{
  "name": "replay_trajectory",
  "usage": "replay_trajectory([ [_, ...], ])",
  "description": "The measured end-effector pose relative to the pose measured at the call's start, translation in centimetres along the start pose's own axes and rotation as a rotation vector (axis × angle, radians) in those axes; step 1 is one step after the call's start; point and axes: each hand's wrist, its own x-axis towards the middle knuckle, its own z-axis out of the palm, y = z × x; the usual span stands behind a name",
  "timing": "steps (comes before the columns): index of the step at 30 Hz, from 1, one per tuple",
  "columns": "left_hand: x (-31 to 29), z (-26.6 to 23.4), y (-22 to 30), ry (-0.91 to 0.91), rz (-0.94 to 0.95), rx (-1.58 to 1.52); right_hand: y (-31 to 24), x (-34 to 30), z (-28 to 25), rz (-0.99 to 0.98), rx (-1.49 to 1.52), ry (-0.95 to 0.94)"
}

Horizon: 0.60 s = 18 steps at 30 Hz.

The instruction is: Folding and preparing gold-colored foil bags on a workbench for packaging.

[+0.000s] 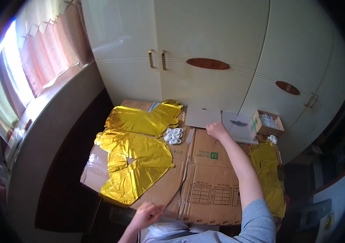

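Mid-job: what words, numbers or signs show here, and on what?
Cardboard: green lettering beside a green square sign; black grids with print too small to read.
Right grey panel: dark patch, too blurred to read.
Small box: green mark, unreadable.
Right brown oval: faint marks, too small.

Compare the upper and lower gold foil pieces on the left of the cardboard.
The upper foil lies nearer the wardrobe; the lower foil lies nearer the left hand. The lower foil shows a small gap near its middle; the upper foil shows none. Both are shiny and wrinkled.
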Motion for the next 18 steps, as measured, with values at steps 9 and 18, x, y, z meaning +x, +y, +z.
replay_trajectory([
  [9,8.1,-1.9,-6.4,0.253,0.078,0.467,-8.2,0.1,-6.6,0.179,0.408,0.037],
  [18,11.4,1.1,-8.1,0.279,-0.045,0.471,-25.7,-1.0,-12.3,0.24,0.529,0.013],
])
